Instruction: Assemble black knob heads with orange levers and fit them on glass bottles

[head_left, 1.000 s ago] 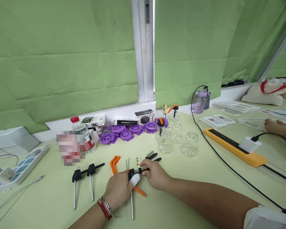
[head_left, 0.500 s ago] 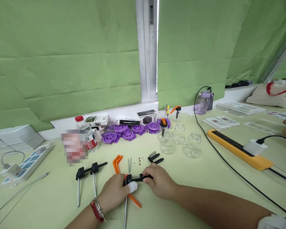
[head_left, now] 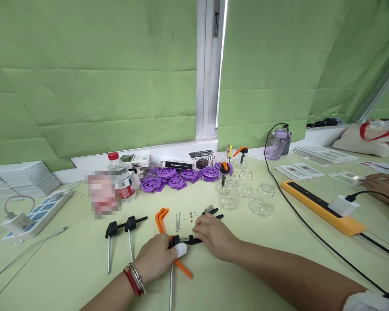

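My left hand (head_left: 156, 258), with a bandaged thumb and bracelets at the wrist, is closed round a black pump piece (head_left: 181, 240) fitted with an orange lever (head_left: 182, 268) and a metal rod (head_left: 170, 284) that points toward me. My right hand (head_left: 214, 236) pinches the black arm of the same piece from the right. Just beyond lie two orange levers (head_left: 160, 218), two thin metal pins (head_left: 178, 221), tiny brown bits (head_left: 192, 214), a spring (head_left: 208, 208) and black parts (head_left: 215, 214).
Two assembled black-headed rods (head_left: 119, 235) lie at the left. Several glass cups (head_left: 244, 194), purple wheels (head_left: 178, 177), a water bottle (head_left: 122, 181), boxes and a white power strip (head_left: 35, 218) stand behind. An orange power strip (head_left: 322, 206) with black cables lies right; another person's hand (head_left: 381, 183) rests by cards.
The view has shifted a little. My right hand has slid along the black piece, with its fingers flatter on the table, while the left keeps its hold.
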Motion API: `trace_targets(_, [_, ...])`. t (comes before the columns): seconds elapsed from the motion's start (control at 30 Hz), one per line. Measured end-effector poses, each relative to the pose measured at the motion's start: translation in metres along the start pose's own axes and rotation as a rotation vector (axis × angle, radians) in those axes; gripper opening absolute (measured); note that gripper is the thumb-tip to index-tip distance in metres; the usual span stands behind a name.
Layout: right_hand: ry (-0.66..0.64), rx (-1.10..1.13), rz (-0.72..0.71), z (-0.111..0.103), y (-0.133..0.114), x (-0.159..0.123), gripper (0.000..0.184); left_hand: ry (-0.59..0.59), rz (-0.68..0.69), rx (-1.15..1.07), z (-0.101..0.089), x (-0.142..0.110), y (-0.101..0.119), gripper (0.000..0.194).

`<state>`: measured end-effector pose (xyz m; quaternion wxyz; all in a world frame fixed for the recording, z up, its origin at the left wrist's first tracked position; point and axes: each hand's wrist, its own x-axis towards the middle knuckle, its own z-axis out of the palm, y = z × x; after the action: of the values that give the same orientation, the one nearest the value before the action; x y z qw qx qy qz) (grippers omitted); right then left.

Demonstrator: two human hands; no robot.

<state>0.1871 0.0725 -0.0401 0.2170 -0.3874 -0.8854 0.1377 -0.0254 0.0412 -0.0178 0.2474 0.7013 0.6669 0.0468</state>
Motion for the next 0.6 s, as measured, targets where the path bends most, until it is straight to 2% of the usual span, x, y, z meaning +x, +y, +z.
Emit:
trace_targets(0.07, [0.003, -0.101, -0.018, -0.004, -0.001, 0.011, 0.031, -0.003, 0.0, -0.006, 0.0, -0.001, 0.001, 0.047])
trace_targets(0.17, [-0.102, -0.238, -0.024, -0.006, -0.001, 0.033, 0.044, -0.006, -0.007, -0.019, -0.001, -0.002, 0.001, 0.047])
trace_targets(0.3, [-0.23, -0.274, -0.043, -0.003, -0.002, 0.051, 0.035, -0.002, 0.004, -0.001, -0.001, -0.002, 0.0, 0.047])
trace_targets(0.37, [-0.261, -0.251, -0.059, -0.003, -0.001, 0.046, 0.034, 0.002, 0.006, 0.011, 0.0, -0.002, 0.0, 0.047])
trace_targets(0.47, [-0.305, -0.215, -0.068, -0.007, 0.006, 0.028, 0.043, -0.002, 0.012, 0.025, 0.0, -0.001, 0.0, 0.047])
trace_targets(0.6, [-0.283, -0.229, -0.014, -0.014, 0.017, 0.01, 0.049, 0.008, 0.011, 0.05, -0.002, 0.0, 0.002, 0.049])
